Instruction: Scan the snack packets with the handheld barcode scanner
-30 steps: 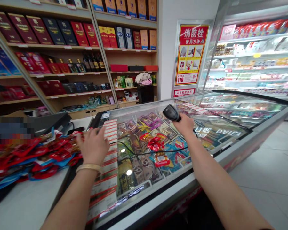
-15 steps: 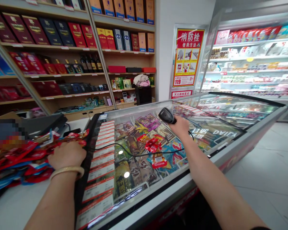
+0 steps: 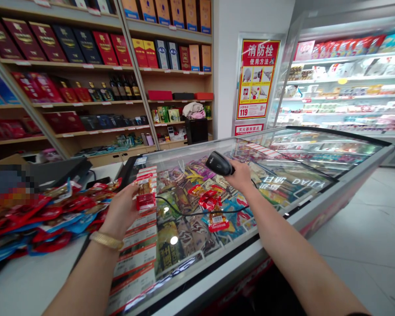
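My left hand (image 3: 123,208) is closed on a small red snack packet (image 3: 145,193), held up above the left edge of the glass freezer lid (image 3: 283,184). My right hand (image 3: 238,175) grips a black barcode scanner (image 3: 219,163) whose head faces left toward the packet. Its black cable (image 3: 191,211) trails across the glass. Two or three red snack packets (image 3: 210,204) lie on the lid below the scanner. A heap of red and blue snack packets (image 3: 39,210) sits on the white counter (image 3: 29,281) to the left of my left hand.
Wooden shelves (image 3: 102,101) with boxed goods and bottles fill the back wall. A red fire-hydrant poster (image 3: 257,74) hangs on the white pillar. An open chiller (image 3: 342,79) with packaged food stands at the right. A dark till device (image 3: 59,169) sits behind the heap. Tiled floor lies at the right.
My left hand went to the heap, then came back up holding a red packet. My right hand moved the scanner left and slightly down toward it.
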Demonstrator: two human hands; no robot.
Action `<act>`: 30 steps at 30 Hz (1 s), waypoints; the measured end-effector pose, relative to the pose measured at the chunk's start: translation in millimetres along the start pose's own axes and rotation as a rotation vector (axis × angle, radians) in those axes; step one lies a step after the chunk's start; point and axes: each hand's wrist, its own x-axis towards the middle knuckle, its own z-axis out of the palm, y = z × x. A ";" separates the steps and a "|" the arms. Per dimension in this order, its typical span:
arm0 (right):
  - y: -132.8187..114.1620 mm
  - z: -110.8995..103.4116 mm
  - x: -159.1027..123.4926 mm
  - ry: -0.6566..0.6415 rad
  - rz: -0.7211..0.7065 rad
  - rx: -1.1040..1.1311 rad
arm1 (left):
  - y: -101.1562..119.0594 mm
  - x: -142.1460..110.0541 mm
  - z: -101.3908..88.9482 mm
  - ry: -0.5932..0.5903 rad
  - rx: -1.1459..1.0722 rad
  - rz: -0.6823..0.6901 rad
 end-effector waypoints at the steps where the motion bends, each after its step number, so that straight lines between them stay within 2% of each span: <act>1: -2.4 1.4 -0.4 -0.016 -0.067 0.030 | -2.5 -1.6 1.8 -0.062 -0.003 -0.049; 3: -7.7 4.2 -1.7 -0.054 -0.191 0.082 | -6.1 -5.2 3.9 -0.132 0.001 -0.098; 4: -10.4 5.5 -2.5 -0.072 -0.242 0.103 | -7.4 -6.9 4.6 -0.135 0.028 -0.079; 9: -21.5 9.4 -7.1 -0.110 -0.389 0.166 | -10.9 -11.0 7.0 -0.098 0.270 0.139; 17: -31.3 7.9 -10.1 -0.227 -0.491 0.139 | -13.5 -7.9 4.9 -0.110 0.479 0.328; 30: -41.6 6.0 -12.3 -0.321 -0.535 0.087 | -14.3 -8.1 5.4 -0.077 0.501 0.325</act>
